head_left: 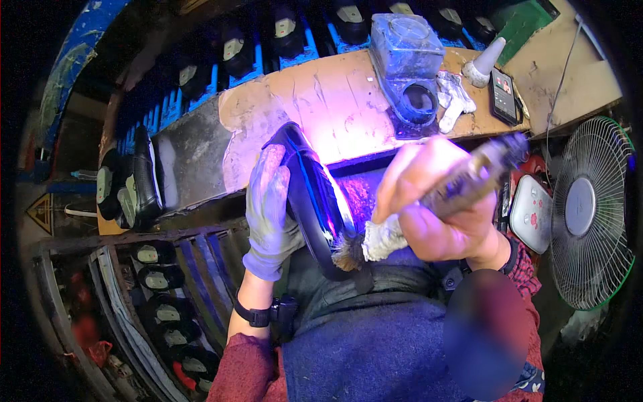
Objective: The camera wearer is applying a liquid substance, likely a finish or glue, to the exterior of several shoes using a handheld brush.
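Head view, gloved left hand (269,211) fingers forward, grip clasping black shoe (310,204), bent right hand (437,231), grip closed around brush (380,242)

no words or numbers can be read. the one sign that can be made out is a yellow warning triangle (41,210) with a dark border, on a dim pale panel (30,234) beyond the left end of the counter (268,100); it is turned on its side, one corner pointing left, and the dark symbol in its middle is too small to tell. near the front right corner of the counter, a phone (504,97) has a lit screen with small reddish and pale marks, too small to read. below that corner, a pale flat case (531,214) bears red printed marks, their shapes unclear.
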Demonstrator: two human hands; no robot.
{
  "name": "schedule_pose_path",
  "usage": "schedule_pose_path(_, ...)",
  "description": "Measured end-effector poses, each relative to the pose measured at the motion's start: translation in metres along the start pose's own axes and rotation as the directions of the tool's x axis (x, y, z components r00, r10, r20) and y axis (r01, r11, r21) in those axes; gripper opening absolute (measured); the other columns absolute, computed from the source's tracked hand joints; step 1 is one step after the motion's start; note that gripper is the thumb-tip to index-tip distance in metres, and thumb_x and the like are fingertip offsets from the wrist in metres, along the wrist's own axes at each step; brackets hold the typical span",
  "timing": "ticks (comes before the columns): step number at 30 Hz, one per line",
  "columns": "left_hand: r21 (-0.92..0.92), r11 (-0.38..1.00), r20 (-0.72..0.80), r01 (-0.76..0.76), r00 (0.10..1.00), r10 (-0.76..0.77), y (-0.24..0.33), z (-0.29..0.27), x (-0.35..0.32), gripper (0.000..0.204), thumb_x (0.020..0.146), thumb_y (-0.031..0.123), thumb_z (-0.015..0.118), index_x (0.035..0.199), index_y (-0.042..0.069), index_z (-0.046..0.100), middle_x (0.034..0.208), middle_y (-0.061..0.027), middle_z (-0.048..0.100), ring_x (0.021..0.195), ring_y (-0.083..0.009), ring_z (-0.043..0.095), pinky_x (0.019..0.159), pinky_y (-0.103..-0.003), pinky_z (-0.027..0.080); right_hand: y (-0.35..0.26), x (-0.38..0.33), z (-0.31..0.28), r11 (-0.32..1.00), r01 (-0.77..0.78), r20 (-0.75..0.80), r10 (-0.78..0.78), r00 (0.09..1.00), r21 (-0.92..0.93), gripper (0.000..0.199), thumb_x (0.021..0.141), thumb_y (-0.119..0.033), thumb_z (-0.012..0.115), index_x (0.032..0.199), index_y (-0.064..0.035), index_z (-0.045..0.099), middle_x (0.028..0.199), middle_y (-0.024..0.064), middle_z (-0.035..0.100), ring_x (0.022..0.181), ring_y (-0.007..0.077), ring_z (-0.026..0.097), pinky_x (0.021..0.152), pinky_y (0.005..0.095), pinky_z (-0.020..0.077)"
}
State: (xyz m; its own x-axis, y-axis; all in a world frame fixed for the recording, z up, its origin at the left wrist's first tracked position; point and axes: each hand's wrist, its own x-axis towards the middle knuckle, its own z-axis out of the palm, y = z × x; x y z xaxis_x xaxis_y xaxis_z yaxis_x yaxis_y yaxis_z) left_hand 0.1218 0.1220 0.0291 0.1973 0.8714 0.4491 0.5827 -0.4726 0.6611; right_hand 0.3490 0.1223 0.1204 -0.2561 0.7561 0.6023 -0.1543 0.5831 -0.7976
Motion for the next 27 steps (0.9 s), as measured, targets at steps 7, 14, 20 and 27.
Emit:
schedule_pose_path(7, 0.063, 0.985, -0.027, -0.163, 0.986, 0.165, -0.014, -0.021, 0.018, 0.079, 0.065, 0.018, 0.078, 0.132, 0.003, 0.039, 0.126, -0.0214, 0.049, 0.114, -0.0361, 0.051, 0.094, -0.042, 0.042, -0.028, 0.026, -0.014, 0.968, 0.243, 0.262, -0.218, 0.940, -0.068, 0.030, 0.078, -0.020, 0.072, 0.090, 0.0011, 0.053, 0.085, 0.0192, 0.064, 0.072, 0.0261, 0.064, 0.063, 0.0349, 0.0536)
schedule_pose_path(14, -0.306, 0.855, 0.492, 0.419, 0.838, -0.235, 0.046, -0.056, 0.037, 0.086, 0.061, 0.030, 0.082, 0.128, 0.003, 0.036, 0.117, -0.0101, 0.051, 0.105, -0.0220, 0.053, 0.094, -0.036, 0.042, -0.008, 0.032, -0.020, 0.995, 0.012, 0.065, -0.006, 0.998, -0.099, 0.013, 0.076, -0.008, 0.069, 0.079, -0.0036, 0.057, 0.074, 0.0087, 0.061, 0.063, 0.0174, 0.061, 0.058, 0.0288, 0.0476)
schedule_pose_path(20, -0.210, 0.840, 0.597, 0.500, 0.746, -0.294, 0.044, -0.047, 0.021, 0.099, 0.052, 0.035, 0.086, 0.131, 0.002, 0.035, 0.120, -0.0146, 0.051, 0.110, -0.0240, 0.051, 0.099, -0.036, 0.038, 0.000, 0.059, -0.005, 0.983, -0.021, -0.214, 0.060, 0.975, 0.180, 0.009, 0.092, -0.011, 0.054, 0.092, -0.0035, 0.049, 0.076, 0.0047, 0.057, 0.060, 0.0088, 0.055, 0.054, 0.0226, 0.0451)
schedule_pose_path(27, -0.321, 0.721, 0.700, 0.614, 0.667, -0.256, 0.030, -0.038, 0.023, 0.089, 0.060, 0.021, 0.082, 0.133, 0.000, 0.036, 0.119, -0.0088, 0.051, 0.109, -0.0187, 0.051, 0.097, -0.032, 0.040, 0.038, 0.055, -0.014, 1.000, 0.022, -0.057, -0.022, 0.998, 0.000, 0.012, 0.087, -0.011, 0.061, 0.086, -0.0016, 0.054, 0.077, 0.0059, 0.058, 0.068, 0.0119, 0.058, 0.059, 0.0258, 0.0461)
